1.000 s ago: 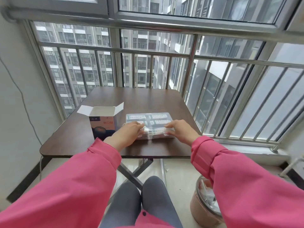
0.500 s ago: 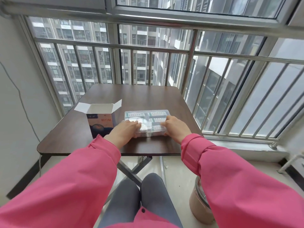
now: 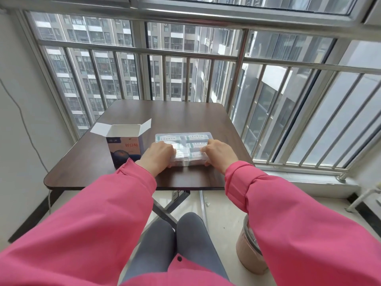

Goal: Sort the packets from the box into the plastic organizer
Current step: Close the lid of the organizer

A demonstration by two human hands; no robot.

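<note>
Left hand (image 3: 157, 154) and right hand (image 3: 218, 153) grip the organizer (image 3: 185, 141) near the table (image 3: 185, 116) edge.

Printing on the box and the packets

The blue box (image 3: 125, 149) carries three orange characters on its front, 创口贴, with smaller marks above them too tiny to read. The packets (image 3: 197, 143) inside the clear plastic organizer (image 3: 183, 134) bear green-bordered labels with rows of dark characters, but these are too blurred to make out.
</note>
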